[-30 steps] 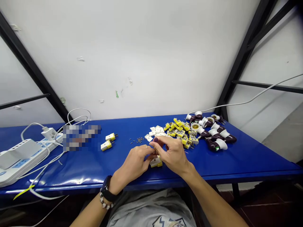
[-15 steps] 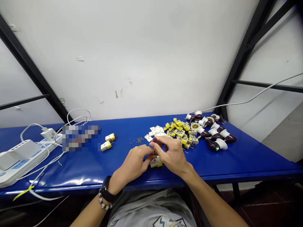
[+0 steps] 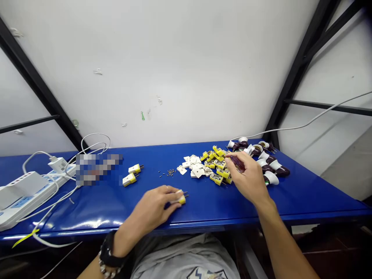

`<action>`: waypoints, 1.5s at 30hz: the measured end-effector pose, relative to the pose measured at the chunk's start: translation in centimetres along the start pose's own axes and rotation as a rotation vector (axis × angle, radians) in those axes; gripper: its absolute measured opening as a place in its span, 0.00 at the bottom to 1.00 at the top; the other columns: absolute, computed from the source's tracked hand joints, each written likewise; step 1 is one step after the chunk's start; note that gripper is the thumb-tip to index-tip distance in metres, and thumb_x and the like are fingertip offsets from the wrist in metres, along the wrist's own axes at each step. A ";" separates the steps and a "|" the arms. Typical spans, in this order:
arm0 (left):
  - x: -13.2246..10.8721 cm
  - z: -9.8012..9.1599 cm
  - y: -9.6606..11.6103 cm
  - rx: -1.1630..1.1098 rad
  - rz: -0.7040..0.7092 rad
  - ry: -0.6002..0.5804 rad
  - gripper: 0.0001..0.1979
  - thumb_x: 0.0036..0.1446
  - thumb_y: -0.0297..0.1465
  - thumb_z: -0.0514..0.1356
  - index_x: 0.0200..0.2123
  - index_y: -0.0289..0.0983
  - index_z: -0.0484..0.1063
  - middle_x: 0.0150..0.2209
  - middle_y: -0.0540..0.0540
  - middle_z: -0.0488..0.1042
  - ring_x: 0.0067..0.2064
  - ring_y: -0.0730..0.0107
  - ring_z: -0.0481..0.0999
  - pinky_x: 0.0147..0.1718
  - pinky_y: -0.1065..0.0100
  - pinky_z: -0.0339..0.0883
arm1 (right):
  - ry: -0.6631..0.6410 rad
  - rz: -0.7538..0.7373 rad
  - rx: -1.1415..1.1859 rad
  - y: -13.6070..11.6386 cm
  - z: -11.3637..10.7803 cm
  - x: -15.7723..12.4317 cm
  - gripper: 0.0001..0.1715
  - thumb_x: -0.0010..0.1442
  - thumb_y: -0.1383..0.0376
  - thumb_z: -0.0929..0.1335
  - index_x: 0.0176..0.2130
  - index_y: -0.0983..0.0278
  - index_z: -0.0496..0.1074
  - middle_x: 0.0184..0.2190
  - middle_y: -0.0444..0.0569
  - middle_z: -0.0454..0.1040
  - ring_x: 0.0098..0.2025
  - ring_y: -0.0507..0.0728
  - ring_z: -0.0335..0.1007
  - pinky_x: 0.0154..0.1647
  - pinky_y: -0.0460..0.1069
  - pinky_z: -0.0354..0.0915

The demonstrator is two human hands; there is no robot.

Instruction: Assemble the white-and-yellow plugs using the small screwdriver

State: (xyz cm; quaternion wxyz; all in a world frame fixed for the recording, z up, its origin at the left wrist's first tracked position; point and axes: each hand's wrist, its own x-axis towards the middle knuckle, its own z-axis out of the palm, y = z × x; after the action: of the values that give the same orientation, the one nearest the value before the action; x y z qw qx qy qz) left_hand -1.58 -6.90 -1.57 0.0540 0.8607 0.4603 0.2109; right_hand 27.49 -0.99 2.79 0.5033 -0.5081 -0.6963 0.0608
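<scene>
My left hand (image 3: 152,205) rests on the blue table, gripping a yellow-and-white two-pin plug (image 3: 181,199) with its metal pins pointing right. My right hand (image 3: 247,176) hovers over the pile of yellow plug bases (image 3: 217,166), pinching a small dark-handled screwdriver (image 3: 236,162), partly blurred and hidden by my fingers. Loose white plug covers (image 3: 197,171) lie just left of that pile. Maroon-and-white lamp holders (image 3: 271,170) lie close to the right of my right hand. Tiny screws (image 3: 170,173) are scattered beyond my left hand.
Two assembled plugs (image 3: 129,179) stand at the left. Further left are a blurred patch (image 3: 99,169), a white power strip (image 3: 23,193) and a charger (image 3: 58,164) with white cables. The table's front edge (image 3: 203,224) runs just beyond my wrists, and a white wall stands behind.
My hands have separated. The left has moved left and down with the plug, and the right has moved right over the pile with the dark-handled screwdriver.
</scene>
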 end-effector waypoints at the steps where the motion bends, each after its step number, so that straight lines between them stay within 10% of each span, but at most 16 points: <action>1: -0.8 -0.5 -0.9 0.028 -0.037 0.011 0.13 0.66 0.34 0.58 0.49 0.46 0.80 0.50 0.47 0.80 0.49 0.63 0.81 0.49 0.64 0.75 | -0.048 0.020 -0.107 0.9 -0.3 0.0 0.14 0.63 0.56 0.67 0.40 0.62 0.77 0.36 0.51 0.76 0.35 0.59 0.72 0.35 0.52 0.65; 8: -5.7 -3.2 -7.8 0.239 -0.203 0.139 0.16 0.66 0.43 0.56 0.46 0.46 0.82 0.50 0.49 0.81 0.49 0.58 0.82 0.52 0.58 0.74 | -0.298 0.124 -0.392 3.9 -0.6 -0.9 0.20 0.57 0.50 0.71 0.40 0.62 0.78 0.42 0.53 0.79 0.43 0.64 0.76 0.41 0.54 0.67; 15: -4.6 -4.7 -9.2 0.422 -0.260 0.168 0.14 0.64 0.42 0.57 0.40 0.45 0.82 0.41 0.47 0.84 0.41 0.56 0.82 0.37 0.61 0.74 | -0.323 0.150 -0.373 3.9 -0.2 -0.7 0.17 0.57 0.54 0.71 0.41 0.62 0.79 0.41 0.53 0.82 0.43 0.66 0.78 0.40 0.55 0.68; 22: 0.0 -3.5 -4.8 0.254 -0.038 0.145 0.13 0.64 0.31 0.57 0.47 0.44 0.79 0.49 0.46 0.80 0.49 0.59 0.78 0.50 0.59 0.70 | -0.140 0.159 -0.214 2.0 -0.3 -1.4 0.24 0.51 0.52 0.75 0.45 0.62 0.78 0.42 0.53 0.82 0.40 0.65 0.78 0.40 0.56 0.71; 27: 6.1 -1.0 -0.5 0.300 0.132 -0.014 0.25 0.63 0.24 0.57 0.62 0.43 0.67 0.61 0.43 0.71 0.53 0.59 0.74 0.49 0.60 0.69 | -0.433 0.063 -0.026 -0.4 1.8 -3.5 0.20 0.51 0.57 0.75 0.44 0.60 0.79 0.42 0.49 0.81 0.41 0.61 0.77 0.40 0.53 0.71; 33: 11.2 0.6 -0.5 0.285 0.217 -0.065 0.16 0.63 0.27 0.60 0.53 0.42 0.75 0.53 0.44 0.78 0.51 0.59 0.76 0.46 0.63 0.67 | -0.569 0.052 0.039 -0.9 3.6 -4.8 0.17 0.53 0.62 0.74 0.45 0.60 0.77 0.44 0.49 0.80 0.45 0.61 0.76 0.46 0.55 0.69; 45: 5.1 -1.1 1.2 -0.124 0.048 -0.015 0.11 0.59 0.32 0.63 0.46 0.42 0.78 0.40 0.49 0.81 0.39 0.67 0.79 0.39 0.69 0.69 | -0.583 0.108 0.157 0.1 3.6 -5.3 0.29 0.53 0.62 0.74 0.54 0.61 0.74 0.42 0.50 0.82 0.41 0.60 0.78 0.39 0.52 0.70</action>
State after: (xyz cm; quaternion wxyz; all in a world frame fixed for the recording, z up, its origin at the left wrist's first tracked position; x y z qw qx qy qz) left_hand 1.34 -3.54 1.36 0.1058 0.8681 0.4249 0.2339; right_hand 24.67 -3.48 -2.39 0.3161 -0.4649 -0.7766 0.2842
